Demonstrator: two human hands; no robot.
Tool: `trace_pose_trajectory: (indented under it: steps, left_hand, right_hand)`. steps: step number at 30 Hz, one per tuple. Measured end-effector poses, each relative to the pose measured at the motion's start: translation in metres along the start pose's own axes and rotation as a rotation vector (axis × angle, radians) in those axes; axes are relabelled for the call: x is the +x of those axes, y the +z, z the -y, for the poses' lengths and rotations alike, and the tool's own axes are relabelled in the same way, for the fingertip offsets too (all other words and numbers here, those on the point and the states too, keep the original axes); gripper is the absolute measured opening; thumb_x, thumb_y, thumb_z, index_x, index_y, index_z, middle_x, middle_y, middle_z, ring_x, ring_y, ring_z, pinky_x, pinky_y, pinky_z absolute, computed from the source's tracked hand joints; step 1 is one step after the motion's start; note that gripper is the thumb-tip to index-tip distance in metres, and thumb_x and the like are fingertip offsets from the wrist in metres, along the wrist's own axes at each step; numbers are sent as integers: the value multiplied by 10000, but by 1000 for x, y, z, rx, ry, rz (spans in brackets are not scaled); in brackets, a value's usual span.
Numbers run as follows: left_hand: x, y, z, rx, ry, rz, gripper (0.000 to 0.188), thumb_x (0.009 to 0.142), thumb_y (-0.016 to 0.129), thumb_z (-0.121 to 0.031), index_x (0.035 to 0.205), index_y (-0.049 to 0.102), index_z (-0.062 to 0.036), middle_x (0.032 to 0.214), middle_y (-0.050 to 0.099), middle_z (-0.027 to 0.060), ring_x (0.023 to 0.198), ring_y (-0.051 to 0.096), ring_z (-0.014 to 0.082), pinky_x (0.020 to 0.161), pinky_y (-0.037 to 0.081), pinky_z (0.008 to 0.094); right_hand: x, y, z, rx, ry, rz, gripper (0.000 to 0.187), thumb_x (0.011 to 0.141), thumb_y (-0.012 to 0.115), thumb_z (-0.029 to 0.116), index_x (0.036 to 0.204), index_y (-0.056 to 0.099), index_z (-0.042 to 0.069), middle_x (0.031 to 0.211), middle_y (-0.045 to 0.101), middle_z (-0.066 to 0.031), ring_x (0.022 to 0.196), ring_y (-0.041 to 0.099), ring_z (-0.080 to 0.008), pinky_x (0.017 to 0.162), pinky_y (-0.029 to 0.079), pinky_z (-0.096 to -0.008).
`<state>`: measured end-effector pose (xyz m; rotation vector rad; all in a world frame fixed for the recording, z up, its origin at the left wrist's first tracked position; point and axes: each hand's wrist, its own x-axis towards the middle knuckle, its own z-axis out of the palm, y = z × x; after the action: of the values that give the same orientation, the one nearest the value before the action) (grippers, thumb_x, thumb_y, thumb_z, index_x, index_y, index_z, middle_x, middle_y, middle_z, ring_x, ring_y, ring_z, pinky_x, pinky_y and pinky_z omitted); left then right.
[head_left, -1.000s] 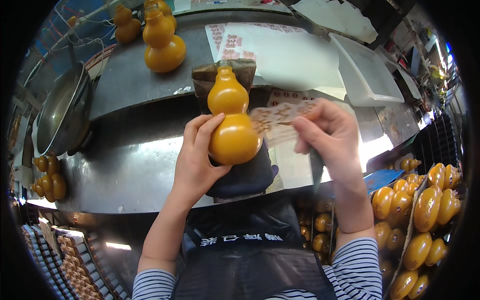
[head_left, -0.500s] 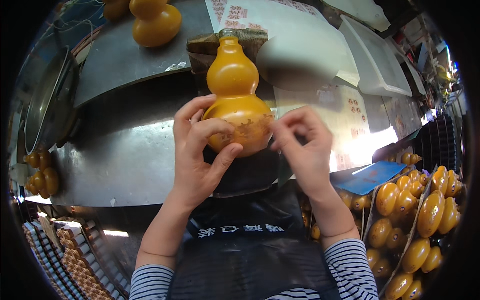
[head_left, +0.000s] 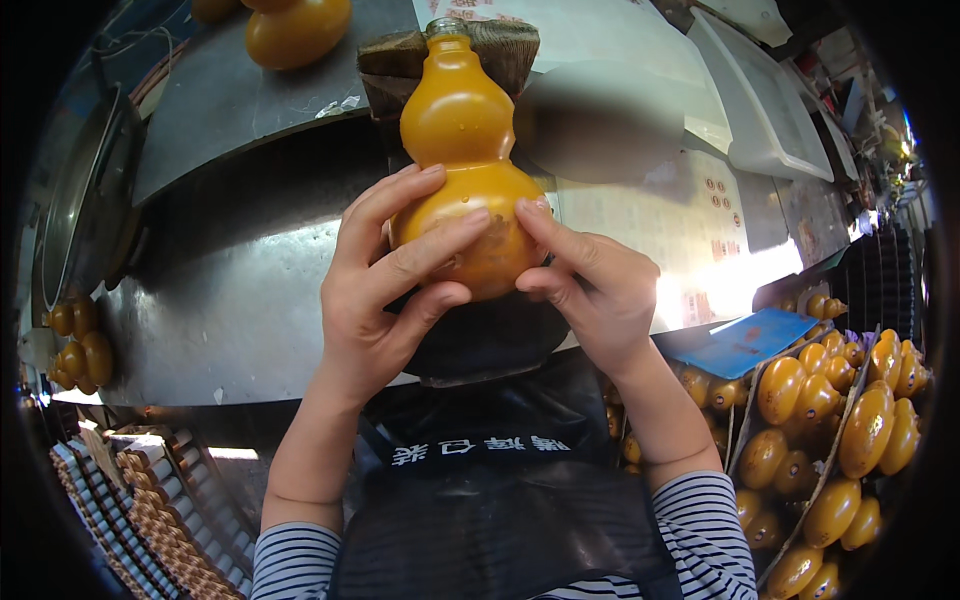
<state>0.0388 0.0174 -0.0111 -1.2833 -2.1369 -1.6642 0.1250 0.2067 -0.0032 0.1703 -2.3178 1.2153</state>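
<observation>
A glossy orange gourd-shaped bottle (head_left: 462, 130) lies in front of me, its clear neck resting in a notched wooden block (head_left: 392, 55) and its round base toward me. My left hand (head_left: 385, 265) holds the left side of the lower bulb, fingers laid over the top and thumb near the base. On the right side of that bulb, my right hand (head_left: 590, 270) presses with thumb and fingertips. Brownish decal markings show partly between the hands; the fingers cover the rest of them.
Decal sheets (head_left: 650, 215) lie to the right on the metal table (head_left: 200, 330). A white plastic tray (head_left: 760, 110) stands at the far right. Boxed orange gourd bottles (head_left: 790, 390) and a blue folder (head_left: 750, 343) are at lower right. A large metal pan (head_left: 80, 200) stands left, with another gourd bottle (head_left: 298, 35) far left.
My right hand has moved from pinching at the decal's right edge to pressing on the bulb. My left fingers have slid up over it, and the view has shifted slightly.
</observation>
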Motion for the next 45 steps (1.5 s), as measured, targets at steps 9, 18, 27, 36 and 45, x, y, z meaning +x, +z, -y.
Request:
trace_pose_trajectory:
  steps: [9,18,27,36,45]
  left_hand:
    - [3,-1,0,13,-19,-1,387,787,727,-195,1163,680,-114,1283,516,132,1203,487,288,980,442,408]
    - [4,2,-4,132,-4,-46,478,709,784,-251,1156,683,-114,1233,563,109,1149,516,285,960,438,380]
    - [3,4,-1,-65,-74,-86,489,719,778,-254,1176,672,-116,1238,560,107,1148,511,278,954,441,371]
    - [3,4,-1,83,-12,-80,457,718,780,-233,1144,683,-100,1221,581,110,1145,530,279,962,440,375]
    - [12,18,-11,14,-188,-80,818,683,836,-251,1339,388,-51,1238,402,119,1162,433,257,996,388,359]
  right_hand:
    - [9,-1,-9,-79,-169,42,469,756,740,215,1186,649,50,647,580,-56,547,529,-130,550,443,-252]
    - [12,-4,-4,-109,-193,56,471,735,745,205,1184,659,94,838,666,-55,532,518,-155,531,440,-264]
    - [15,-8,-5,-57,-170,96,480,726,760,190,1170,657,40,715,621,-48,571,525,-125,571,447,-250]
    - [14,-8,-9,-99,-174,90,478,726,761,210,1159,659,35,740,646,-55,568,533,-113,558,440,-250]
    - [49,-76,-58,655,734,-361,395,945,582,269,1180,564,-48,760,580,-19,672,551,-115,754,491,-304]
